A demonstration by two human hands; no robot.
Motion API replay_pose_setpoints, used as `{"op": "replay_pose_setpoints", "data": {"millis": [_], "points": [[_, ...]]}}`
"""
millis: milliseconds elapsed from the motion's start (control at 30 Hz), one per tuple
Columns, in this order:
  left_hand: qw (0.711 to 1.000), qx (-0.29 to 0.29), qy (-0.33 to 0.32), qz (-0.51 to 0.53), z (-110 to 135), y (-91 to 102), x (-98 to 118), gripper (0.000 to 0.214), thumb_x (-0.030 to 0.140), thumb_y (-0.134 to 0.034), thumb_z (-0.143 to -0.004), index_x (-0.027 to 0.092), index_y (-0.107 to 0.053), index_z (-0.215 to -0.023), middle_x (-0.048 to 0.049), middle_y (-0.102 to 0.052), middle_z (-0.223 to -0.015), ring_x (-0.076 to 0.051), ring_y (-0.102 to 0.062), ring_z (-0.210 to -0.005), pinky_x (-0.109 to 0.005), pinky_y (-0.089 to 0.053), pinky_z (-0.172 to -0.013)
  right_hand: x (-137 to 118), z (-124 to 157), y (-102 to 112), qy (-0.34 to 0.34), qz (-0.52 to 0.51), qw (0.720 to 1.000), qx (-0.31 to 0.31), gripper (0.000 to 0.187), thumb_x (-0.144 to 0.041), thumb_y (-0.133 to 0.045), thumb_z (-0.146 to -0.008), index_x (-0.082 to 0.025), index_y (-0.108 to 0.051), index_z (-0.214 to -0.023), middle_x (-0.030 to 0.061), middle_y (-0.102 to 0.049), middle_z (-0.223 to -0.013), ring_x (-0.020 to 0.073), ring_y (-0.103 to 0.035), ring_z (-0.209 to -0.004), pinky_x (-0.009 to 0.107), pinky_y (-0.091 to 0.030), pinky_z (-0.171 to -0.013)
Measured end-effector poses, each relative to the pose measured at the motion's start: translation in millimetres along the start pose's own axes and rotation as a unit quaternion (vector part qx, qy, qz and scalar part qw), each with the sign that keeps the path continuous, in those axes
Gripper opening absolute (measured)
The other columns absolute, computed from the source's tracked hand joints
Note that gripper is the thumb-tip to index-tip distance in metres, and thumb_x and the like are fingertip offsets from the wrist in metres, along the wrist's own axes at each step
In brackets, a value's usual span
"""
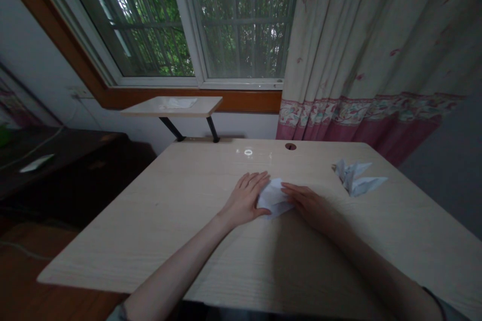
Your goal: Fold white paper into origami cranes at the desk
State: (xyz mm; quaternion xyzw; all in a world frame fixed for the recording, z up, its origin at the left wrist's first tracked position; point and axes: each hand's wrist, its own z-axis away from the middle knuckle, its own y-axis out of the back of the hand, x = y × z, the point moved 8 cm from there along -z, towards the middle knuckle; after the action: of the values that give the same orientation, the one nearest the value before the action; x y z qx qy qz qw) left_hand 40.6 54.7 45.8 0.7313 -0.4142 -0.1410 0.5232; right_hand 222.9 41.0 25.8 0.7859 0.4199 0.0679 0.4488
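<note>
A folded sheet of white paper (274,197) lies on the light wood desk (181,210) between my two hands. My left hand (248,194) rests along the paper's left edge, its fingers stretched out and the thumb at the lower edge. On the right side, my right hand (303,200) lies over the paper with fingers extended toward the left; its thumb is mostly hidden. Off to the right stand white folded paper pieces (356,176) with pointed wings, like origami cranes.
A small raised shelf (173,106) holding a white paper (183,103) is at the desk's back left. A round cable hole (290,146) sits near the back edge. Behind are a window (241,25) and a floral curtain (361,60). A dark table (68,160) stands at left.
</note>
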Motion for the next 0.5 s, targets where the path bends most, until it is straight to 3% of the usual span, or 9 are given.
{"op": "replay_pose_setpoints", "data": {"millis": [233, 500], "points": [[0.999, 0.025, 0.028, -0.013, 4, -4.2, -2, 0.112, 0.061, -0.084, -0.069, 0.024, -0.021, -0.154, -0.0193, -0.03, -0.159, -0.038, -0.027, -0.148, -0.066, -0.015, -0.12, -1, 0, 10, 0.02, 0.047, 0.996, 0.069, 0.041, -0.02, -0.052, -0.1, -0.029, -0.055, -0.139, 0.0076, -0.068, -0.131, 0.0238, -0.068, -0.112, 0.044, -0.058, -0.095], [0.999, 0.033, -0.008, 0.004, 3, -3.4, 12, 0.116, 0.062, -0.082, -0.069, 0.025, -0.015, -0.155, -0.0191, -0.028, -0.16, -0.038, -0.022, -0.15, -0.066, -0.011, -0.121, -6, -1, 23, 0.022, 0.078, 0.989, 0.124, 0.041, -0.023, -0.05, -0.101, -0.029, -0.051, -0.142, 0.0087, -0.068, -0.13, 0.0241, -0.067, -0.114, 0.045, -0.056, -0.095]]}}
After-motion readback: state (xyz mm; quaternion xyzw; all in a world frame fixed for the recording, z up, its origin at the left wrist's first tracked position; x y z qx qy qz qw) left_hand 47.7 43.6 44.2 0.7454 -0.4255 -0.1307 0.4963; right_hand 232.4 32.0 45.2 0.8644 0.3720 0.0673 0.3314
